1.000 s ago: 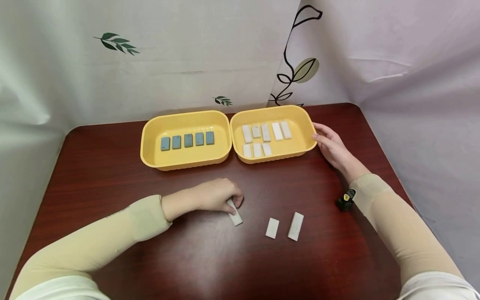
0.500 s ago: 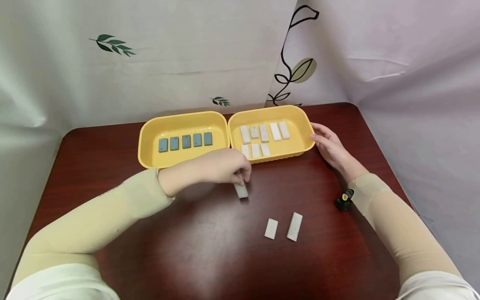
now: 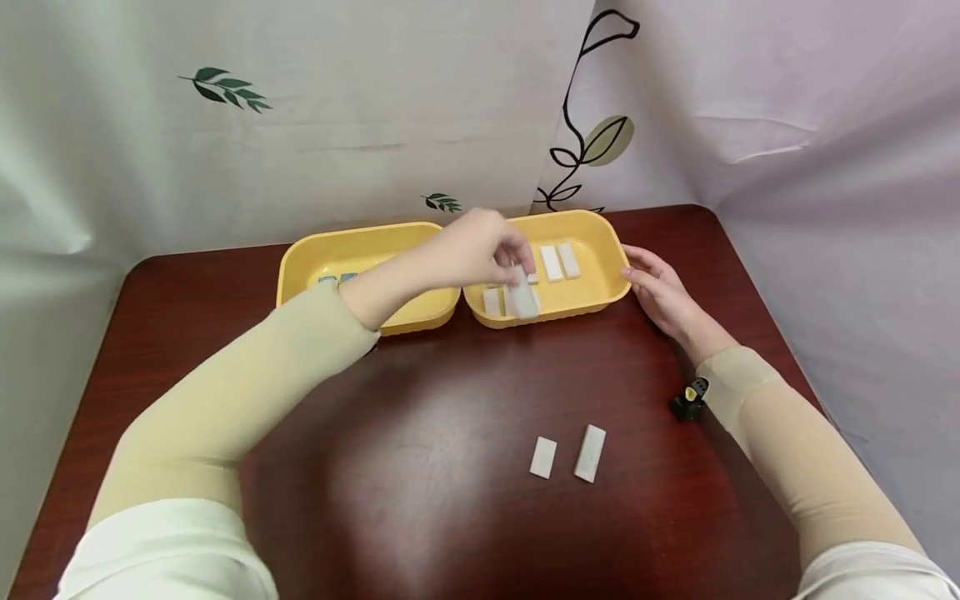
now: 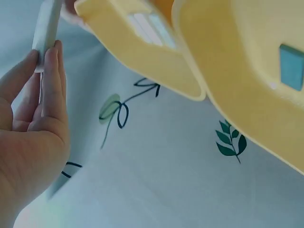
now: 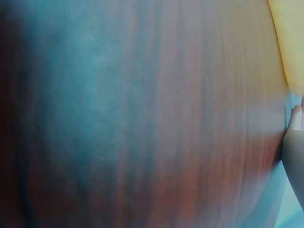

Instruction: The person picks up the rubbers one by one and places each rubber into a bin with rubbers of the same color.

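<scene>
My left hand pinches a white rectangular block between thumb and fingertips, over the front left part of the right yellow tray. The same block points up from the fingertips in the left wrist view. Several white blocks lie in this tray, some hidden behind the hand. My right hand rests against the tray's right end, its fingers fairly straight and its thumb at the rim. Only a sliver of that hand shows in the right wrist view.
Left of it, touching, stands another yellow tray with blue-grey blocks, mostly covered by the left arm. A short white block and a longer white block lie on the dark red table. A patterned curtain hangs behind.
My left hand has lifted the white block off the table and carried it forward and right, over the right tray. The right hand has stayed at the tray's end.
</scene>
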A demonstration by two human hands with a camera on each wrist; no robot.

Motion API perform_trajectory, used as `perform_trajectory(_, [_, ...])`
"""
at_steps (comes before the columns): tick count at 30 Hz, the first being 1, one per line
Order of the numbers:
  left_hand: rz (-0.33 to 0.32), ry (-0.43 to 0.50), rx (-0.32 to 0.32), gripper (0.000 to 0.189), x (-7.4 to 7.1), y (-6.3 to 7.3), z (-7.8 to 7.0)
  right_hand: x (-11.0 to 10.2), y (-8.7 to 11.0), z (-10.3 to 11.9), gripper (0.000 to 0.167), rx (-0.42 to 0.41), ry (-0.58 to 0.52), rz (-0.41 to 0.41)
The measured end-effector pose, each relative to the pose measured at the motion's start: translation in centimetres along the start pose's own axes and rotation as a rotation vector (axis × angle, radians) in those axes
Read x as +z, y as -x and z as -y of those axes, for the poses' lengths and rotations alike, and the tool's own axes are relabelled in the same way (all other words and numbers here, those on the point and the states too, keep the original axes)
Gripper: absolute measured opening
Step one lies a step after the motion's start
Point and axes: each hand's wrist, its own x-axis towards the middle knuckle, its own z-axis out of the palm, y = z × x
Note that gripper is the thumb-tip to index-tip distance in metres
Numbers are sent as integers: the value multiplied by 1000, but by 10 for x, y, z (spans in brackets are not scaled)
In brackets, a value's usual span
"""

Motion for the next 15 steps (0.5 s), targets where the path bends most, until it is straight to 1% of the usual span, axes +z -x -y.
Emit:
perform_trajectory(4, [-61,68,-66,17,-7,-24,5,0,-1,-1,36,-2,1,-3])
perform_trajectory(7, [-88,117,-110,20,-5,-40,13,0,-1,-2,36,0,-3,-1])
perform_trajectory(11, [-98,143,-140,20,5,-60,25,0,-1,-2,36,1,-3,-3])
perform_trajectory(15, [-73,147,-151,17,20,-76,32,0,-1,-1,37,-3,-6,-5])
